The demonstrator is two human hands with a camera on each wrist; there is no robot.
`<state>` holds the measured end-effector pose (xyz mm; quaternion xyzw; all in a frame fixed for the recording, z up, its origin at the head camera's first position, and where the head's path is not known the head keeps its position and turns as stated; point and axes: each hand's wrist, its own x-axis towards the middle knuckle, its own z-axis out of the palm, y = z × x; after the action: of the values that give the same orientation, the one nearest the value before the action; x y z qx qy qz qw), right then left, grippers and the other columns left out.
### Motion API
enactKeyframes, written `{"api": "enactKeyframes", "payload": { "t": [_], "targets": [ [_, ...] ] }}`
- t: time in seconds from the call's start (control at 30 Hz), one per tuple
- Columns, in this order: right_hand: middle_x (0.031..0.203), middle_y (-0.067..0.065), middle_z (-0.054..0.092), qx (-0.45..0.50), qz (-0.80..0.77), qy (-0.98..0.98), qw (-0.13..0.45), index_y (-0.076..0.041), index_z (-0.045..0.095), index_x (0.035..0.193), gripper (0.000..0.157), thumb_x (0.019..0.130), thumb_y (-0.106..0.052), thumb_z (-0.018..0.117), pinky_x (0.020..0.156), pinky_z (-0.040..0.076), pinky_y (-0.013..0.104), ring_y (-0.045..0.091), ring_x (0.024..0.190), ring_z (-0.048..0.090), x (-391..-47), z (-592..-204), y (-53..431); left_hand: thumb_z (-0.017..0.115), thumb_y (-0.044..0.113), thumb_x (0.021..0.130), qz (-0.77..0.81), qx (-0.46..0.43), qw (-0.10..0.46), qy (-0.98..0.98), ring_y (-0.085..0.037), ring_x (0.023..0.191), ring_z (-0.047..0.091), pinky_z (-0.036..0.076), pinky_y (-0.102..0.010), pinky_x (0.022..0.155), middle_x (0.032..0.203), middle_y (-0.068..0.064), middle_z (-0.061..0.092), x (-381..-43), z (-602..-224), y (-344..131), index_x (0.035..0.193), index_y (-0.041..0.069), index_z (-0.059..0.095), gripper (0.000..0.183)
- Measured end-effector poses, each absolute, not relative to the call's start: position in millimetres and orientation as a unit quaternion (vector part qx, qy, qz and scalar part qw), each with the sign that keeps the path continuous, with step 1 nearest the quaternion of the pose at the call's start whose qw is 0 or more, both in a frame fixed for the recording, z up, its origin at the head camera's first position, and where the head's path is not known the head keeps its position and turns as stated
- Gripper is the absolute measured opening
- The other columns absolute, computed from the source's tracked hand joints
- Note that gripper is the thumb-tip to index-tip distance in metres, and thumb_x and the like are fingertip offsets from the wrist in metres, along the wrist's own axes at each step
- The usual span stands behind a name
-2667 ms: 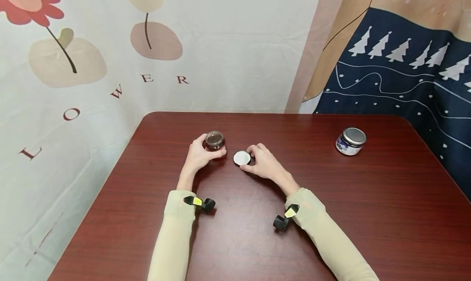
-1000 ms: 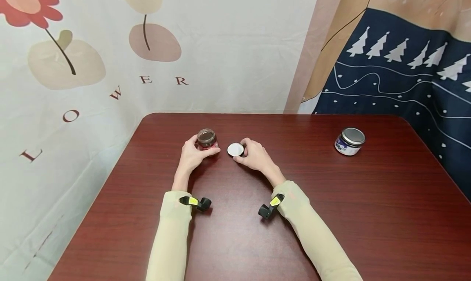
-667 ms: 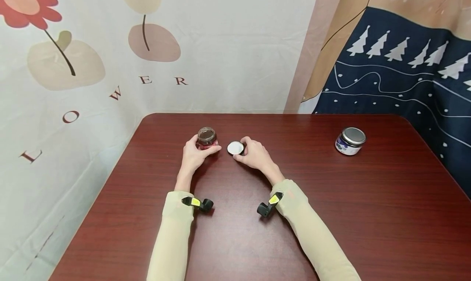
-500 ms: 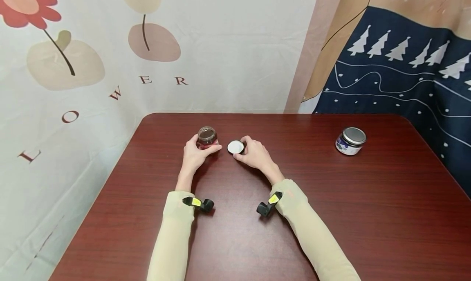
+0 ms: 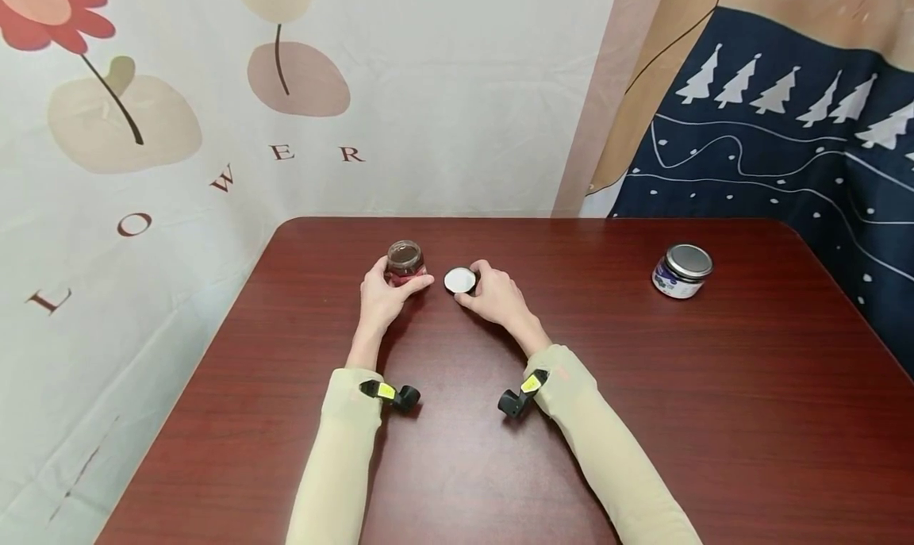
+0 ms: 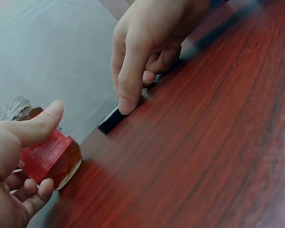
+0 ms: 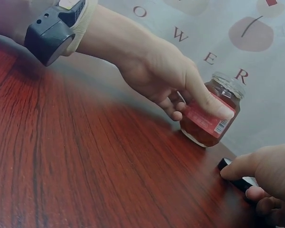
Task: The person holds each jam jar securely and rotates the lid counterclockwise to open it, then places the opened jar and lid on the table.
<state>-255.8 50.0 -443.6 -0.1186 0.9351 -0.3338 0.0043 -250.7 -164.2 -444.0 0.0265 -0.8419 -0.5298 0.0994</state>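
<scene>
My left hand [image 5: 382,295] grips an uncapped glass jar [image 6: 61,164] with a red label and dark amber contents. In the right wrist view, the same jar [image 7: 199,128] stands upright on the table, the left thumb across its label. Just to the right, a round lid [image 5: 459,280] lies with its white inside facing up and its black rim at the table. My right hand [image 5: 500,297] pinches that lid by its edge between thumb and fingers. A small gap separates jar and lid. The far side of the jar is hidden.
A second jar [image 5: 681,271], with a silver lid and a blue and white label, stands at the far right of the dark red wooden table [image 5: 457,466]. Behind the table hang a pale printed cloth [image 5: 457,93] and a navy tree-patterned cloth [image 5: 771,148].
Since the earliest frame, the right hand has shifted the lid toward the table's back and slightly left. The left hand and its jar have moved slightly left and back. Both grips stay the same.
</scene>
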Motion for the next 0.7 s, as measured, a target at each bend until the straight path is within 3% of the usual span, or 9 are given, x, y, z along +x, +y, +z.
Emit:
{"api": "enactKeyframes", "payload": {
  "t": [0.43, 0.7],
  "targets": [
    [0.081, 0.004, 0.063, -0.112, -0.34, 0.934, 0.014, 0.0, 0.054, 0.131, 0.056, 0.088, -0.028, 0.077, 0.075, 0.051, 0.039, 0.021, 0.077, 0.063, -257.6, -441.4, 50.2, 0.09, 0.035, 0.077, -0.53, 0.025, 0.097, -0.842, -0.024, 0.099, 0.057, 0.044, -0.04, 0.091, 0.115, -0.012, 0.067, -254.6, -444.8, -161.1, 0.131, 0.007, 0.06, 0.068],
    [0.083, 0.004, 0.064, -0.098, -0.335, 0.937, 0.019, -0.001, 0.052, 0.134, 0.059, 0.089, -0.03, 0.076, 0.077, 0.052, 0.041, 0.022, 0.08, 0.064, -256.6, -440.5, 49.1, 0.089, 0.036, 0.078, -0.521, 0.024, 0.1, -0.847, -0.023, 0.094, 0.056, 0.044, -0.037, 0.085, 0.114, -0.011, 0.066, -255.7, -445.6, -159.4, 0.132, 0.007, 0.059, 0.068]
  ]
}}
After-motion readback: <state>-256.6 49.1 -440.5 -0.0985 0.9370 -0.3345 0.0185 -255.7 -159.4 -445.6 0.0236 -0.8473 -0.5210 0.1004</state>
